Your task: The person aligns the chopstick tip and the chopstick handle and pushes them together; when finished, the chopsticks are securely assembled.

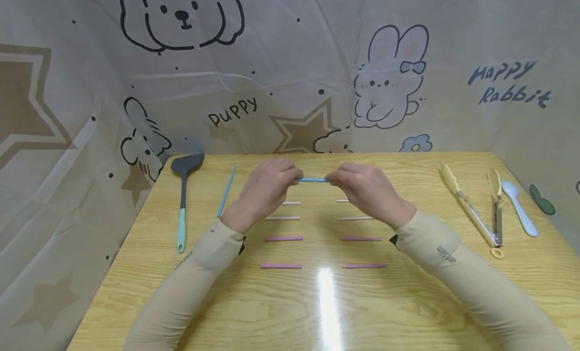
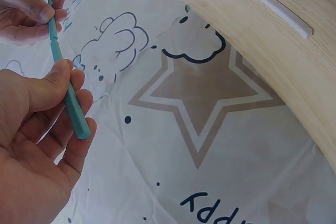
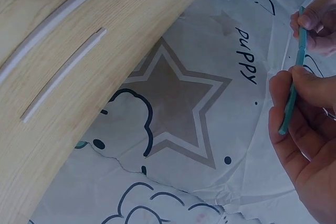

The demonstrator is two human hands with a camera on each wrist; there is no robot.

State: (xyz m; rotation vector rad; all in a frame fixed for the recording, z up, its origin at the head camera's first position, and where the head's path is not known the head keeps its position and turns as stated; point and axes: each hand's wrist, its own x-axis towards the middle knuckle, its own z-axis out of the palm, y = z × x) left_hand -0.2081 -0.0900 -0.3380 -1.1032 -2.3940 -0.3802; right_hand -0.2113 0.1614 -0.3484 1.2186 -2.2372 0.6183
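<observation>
A thin blue stick (image 1: 313, 180) is held level above the far part of the table, one end in each hand. My left hand (image 1: 271, 187) pinches its left end between thumb and fingers. My right hand (image 1: 369, 190) pinches the other end the same way. A notch shows along the stick (image 2: 56, 48) between the two hands in the left wrist view. Below the hands lie short white sticks (image 1: 283, 218) and purple sticks (image 1: 281, 266), in a left and a right column. Parts of the white ones are hidden behind the hands.
Another blue stick (image 1: 226, 191) lies beside my left forearm. A spatula (image 1: 183, 205) with a mint handle is at the far left. On the right lie tongs (image 1: 473, 215) with cream tips and a light blue spoon (image 1: 521, 212). Printed cloth (image 1: 281, 54) rises behind the table (image 1: 254, 310).
</observation>
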